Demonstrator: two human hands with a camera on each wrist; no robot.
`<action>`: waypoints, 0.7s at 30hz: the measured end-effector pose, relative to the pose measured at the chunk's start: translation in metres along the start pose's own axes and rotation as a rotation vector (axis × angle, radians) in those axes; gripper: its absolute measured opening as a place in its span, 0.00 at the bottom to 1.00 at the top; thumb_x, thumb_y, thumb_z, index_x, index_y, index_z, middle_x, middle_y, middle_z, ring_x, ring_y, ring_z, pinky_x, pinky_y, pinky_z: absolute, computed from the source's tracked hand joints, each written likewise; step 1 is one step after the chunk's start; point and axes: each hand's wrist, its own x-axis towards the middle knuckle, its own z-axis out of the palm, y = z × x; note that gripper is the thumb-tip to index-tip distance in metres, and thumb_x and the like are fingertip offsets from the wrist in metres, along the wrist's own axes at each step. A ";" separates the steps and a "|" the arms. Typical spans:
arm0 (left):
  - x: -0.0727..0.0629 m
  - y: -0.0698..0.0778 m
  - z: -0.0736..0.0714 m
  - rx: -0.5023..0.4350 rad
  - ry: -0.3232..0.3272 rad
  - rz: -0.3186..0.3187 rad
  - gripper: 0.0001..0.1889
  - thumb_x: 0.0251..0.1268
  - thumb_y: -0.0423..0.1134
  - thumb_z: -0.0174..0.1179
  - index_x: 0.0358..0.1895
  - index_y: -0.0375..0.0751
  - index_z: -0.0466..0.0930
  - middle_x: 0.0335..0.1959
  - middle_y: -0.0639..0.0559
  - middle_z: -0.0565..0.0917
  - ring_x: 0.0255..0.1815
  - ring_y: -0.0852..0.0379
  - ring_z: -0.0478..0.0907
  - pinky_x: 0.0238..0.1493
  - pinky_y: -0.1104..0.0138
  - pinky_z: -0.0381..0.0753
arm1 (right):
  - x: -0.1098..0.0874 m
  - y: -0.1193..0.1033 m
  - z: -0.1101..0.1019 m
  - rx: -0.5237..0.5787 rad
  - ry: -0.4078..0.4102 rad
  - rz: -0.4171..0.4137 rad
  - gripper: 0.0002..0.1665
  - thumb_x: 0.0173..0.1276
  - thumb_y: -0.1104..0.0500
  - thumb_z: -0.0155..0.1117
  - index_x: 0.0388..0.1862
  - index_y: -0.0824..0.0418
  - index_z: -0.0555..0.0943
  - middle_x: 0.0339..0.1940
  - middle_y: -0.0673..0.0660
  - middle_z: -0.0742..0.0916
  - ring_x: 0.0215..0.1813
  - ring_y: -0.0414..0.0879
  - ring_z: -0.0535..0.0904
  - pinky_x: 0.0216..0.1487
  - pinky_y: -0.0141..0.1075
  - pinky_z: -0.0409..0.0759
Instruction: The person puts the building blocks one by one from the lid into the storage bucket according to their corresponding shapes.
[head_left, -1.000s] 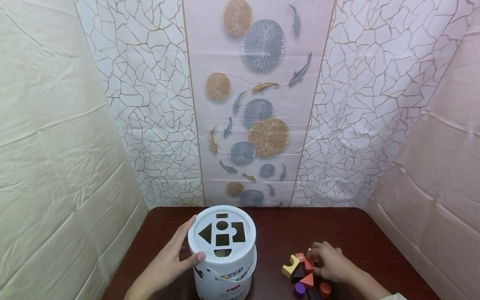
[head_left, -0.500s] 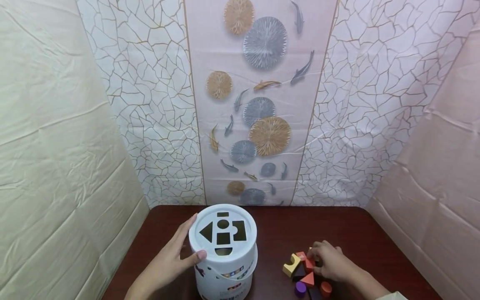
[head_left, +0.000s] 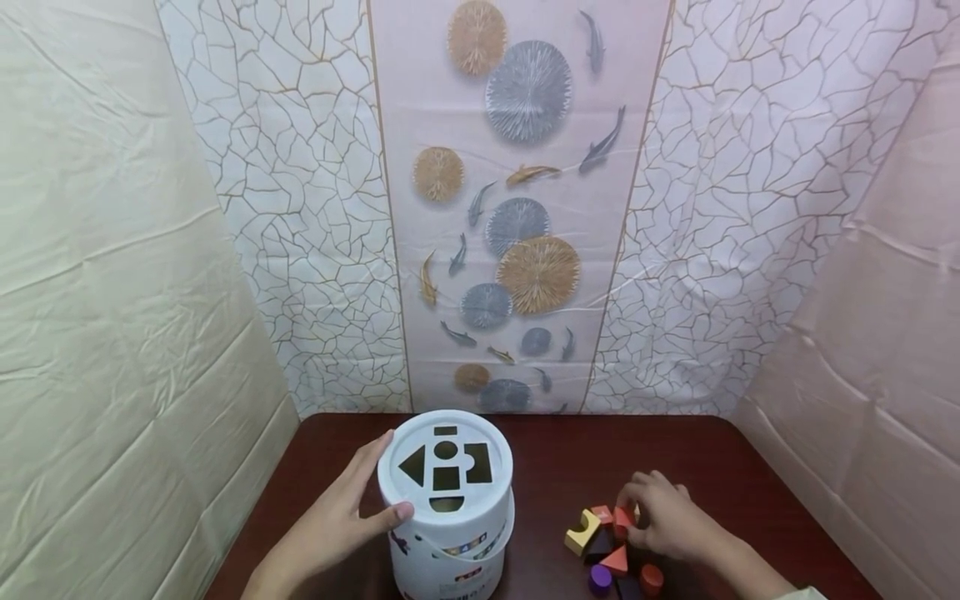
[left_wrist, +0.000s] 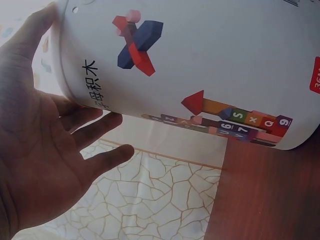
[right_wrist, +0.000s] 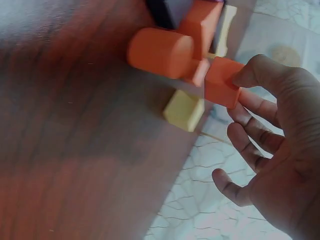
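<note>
At the head view's lower right, the right hand (head_left: 667,518) pinches a red block (right_wrist: 220,82) in its grip, probably light, stiff and best held across flat faces, while the left hand (head_left: 337,512) lies spread against the bucket (head_left: 442,568).

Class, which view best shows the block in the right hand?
The right wrist view: the orange block shows large and close, pinched by the right hand. The head view shows it small, partly covered by that hand; the left wrist view doesn't show it.
</note>
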 end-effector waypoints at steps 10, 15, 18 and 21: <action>-0.002 -0.001 -0.001 0.033 -0.028 -0.017 0.56 0.69 0.65 0.74 0.92 0.62 0.48 0.91 0.50 0.60 0.87 0.37 0.65 0.76 0.28 0.74 | 0.006 -0.030 -0.028 0.009 0.175 -0.132 0.20 0.53 0.57 0.88 0.41 0.45 0.87 0.40 0.37 0.83 0.45 0.37 0.72 0.41 0.40 0.67; -0.001 -0.001 -0.001 0.036 -0.035 -0.020 0.57 0.69 0.66 0.74 0.92 0.62 0.48 0.91 0.50 0.59 0.86 0.37 0.66 0.75 0.27 0.74 | 0.008 -0.042 -0.039 0.030 0.243 -0.213 0.21 0.53 0.59 0.89 0.43 0.46 0.87 0.42 0.38 0.85 0.47 0.39 0.76 0.42 0.40 0.75; -0.001 -0.001 -0.001 0.039 -0.033 -0.020 0.57 0.68 0.66 0.74 0.92 0.62 0.48 0.90 0.51 0.60 0.86 0.38 0.66 0.75 0.29 0.75 | 0.009 -0.048 -0.042 0.038 0.291 -0.269 0.23 0.52 0.61 0.89 0.43 0.46 0.88 0.42 0.38 0.85 0.47 0.37 0.77 0.43 0.37 0.79; -0.001 -0.001 -0.001 0.034 -0.034 -0.024 0.57 0.68 0.67 0.74 0.92 0.62 0.48 0.90 0.52 0.60 0.86 0.39 0.66 0.76 0.30 0.75 | 0.011 -0.054 -0.045 0.058 0.324 -0.308 0.23 0.52 0.62 0.89 0.43 0.46 0.88 0.42 0.38 0.86 0.47 0.37 0.77 0.45 0.35 0.81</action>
